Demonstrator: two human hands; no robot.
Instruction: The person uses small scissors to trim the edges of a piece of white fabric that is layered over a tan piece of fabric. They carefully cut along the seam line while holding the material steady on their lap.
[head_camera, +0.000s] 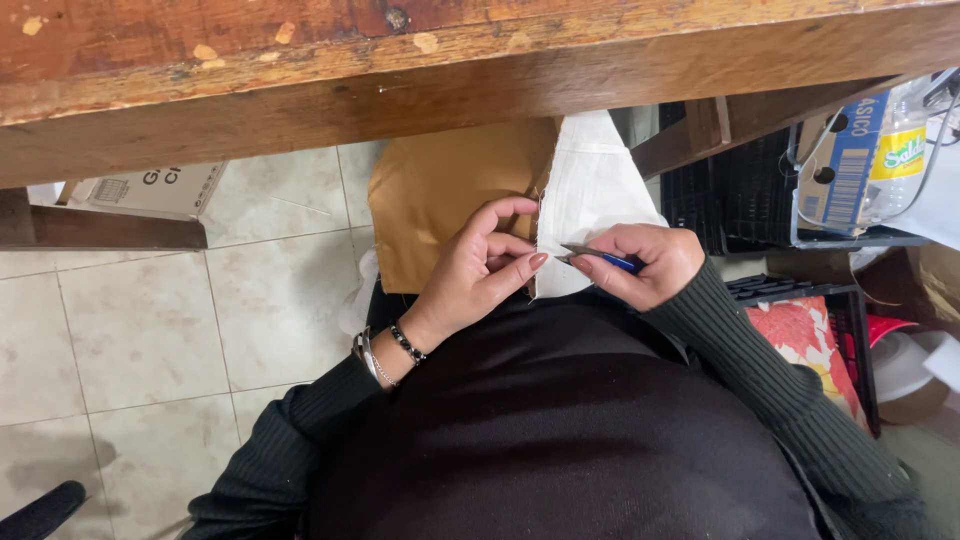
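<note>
White fabric (590, 200) between both hands, perhaps.

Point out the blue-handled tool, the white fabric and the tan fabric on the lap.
blue-handled tool (600, 257), head view, on its blue handle by the right hand's fingers.
white fabric (590, 185), head view, on its upper middle.
tan fabric (440, 200), head view, on its bare centre.

I see white cardboard box (150, 187) far left on floor, under counter (400, 90) edge, dark print on side. Far right, blue-and-white carton (845, 160) with barcode panel, upright in black crate (745, 190). Just beside it, clear plastic bottle (900, 150) with yellow-green label.
</note>
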